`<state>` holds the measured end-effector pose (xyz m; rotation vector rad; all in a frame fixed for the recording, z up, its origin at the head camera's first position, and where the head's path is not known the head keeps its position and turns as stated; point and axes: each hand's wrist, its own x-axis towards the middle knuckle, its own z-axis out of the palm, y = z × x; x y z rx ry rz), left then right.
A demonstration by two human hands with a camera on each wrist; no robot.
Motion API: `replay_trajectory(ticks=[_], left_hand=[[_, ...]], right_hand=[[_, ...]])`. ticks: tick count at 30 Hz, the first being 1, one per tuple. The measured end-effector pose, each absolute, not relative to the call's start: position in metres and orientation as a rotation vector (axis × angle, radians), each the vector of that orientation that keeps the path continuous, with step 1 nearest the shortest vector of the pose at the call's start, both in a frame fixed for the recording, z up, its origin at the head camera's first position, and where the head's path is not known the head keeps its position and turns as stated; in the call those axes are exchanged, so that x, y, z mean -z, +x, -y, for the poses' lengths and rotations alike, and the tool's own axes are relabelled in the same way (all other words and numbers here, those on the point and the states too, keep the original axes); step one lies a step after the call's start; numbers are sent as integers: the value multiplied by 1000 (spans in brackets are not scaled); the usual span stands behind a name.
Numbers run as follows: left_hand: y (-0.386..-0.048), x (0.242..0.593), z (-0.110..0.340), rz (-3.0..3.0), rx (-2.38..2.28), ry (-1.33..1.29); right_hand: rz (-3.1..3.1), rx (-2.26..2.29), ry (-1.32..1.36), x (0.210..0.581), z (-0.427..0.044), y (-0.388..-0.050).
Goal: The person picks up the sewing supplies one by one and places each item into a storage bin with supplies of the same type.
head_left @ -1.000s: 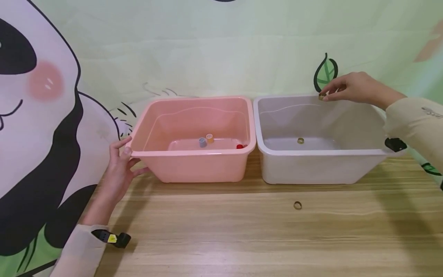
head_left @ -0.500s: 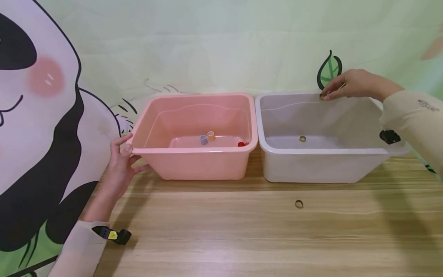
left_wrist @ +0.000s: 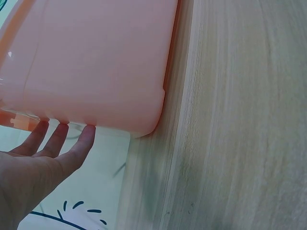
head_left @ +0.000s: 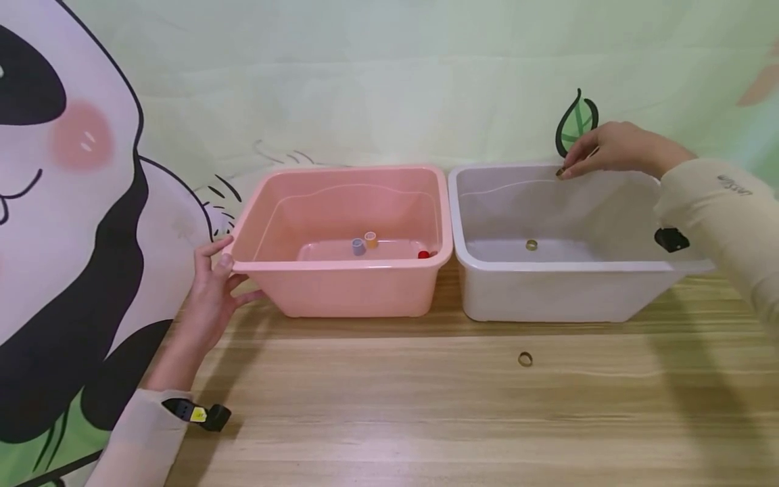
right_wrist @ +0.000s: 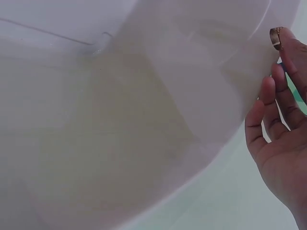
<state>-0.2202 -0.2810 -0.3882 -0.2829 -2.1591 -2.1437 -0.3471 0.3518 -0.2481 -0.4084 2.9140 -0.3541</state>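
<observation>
In the head view, my left hand (head_left: 209, 291) holds the left rim of a pink plastic basin (head_left: 341, 291). Its fingertips touch the side wall in the left wrist view. Over the back of a pale grey basin (head_left: 548, 295), my right hand (head_left: 615, 149) pinches a small gold-coloured ring (right_wrist: 275, 38) between thumb and forefinger, its other fingers loosely bent. A second gold-coloured ring (head_left: 531, 245) lies on the grey basin's floor. A third ring (head_left: 525, 359) rests on the table in front of that basin.
Inside the pink basin are a blue-grey ring-like piece (head_left: 358, 247), an orange one (head_left: 370, 239) and a red piece (head_left: 423, 255) partly hidden by the front rim. The basins stand side by side on a wood-grain table (head_left: 365, 392), before a printed cloth (head_left: 377, 101).
My right hand has shifted slightly left with its ring, which now shows less of its face, and the forearm has swung leftward. My left hand keeps its place on the pink basin.
</observation>
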Motion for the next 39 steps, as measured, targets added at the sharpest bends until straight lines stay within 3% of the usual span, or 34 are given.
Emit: replay_trajectory(ticks=[15,25,39], left_hand=[[-218,390,282,2137,2157,-302],[-216,389,282,2139,2152,-307],[-217,390,282,2127,2172,-325]], right_hand=[[-2974,266,-500,254,-352,-345],[-2710,577,-217,252,-351,-340],[-2865,435,-259,255,-351,-338]])
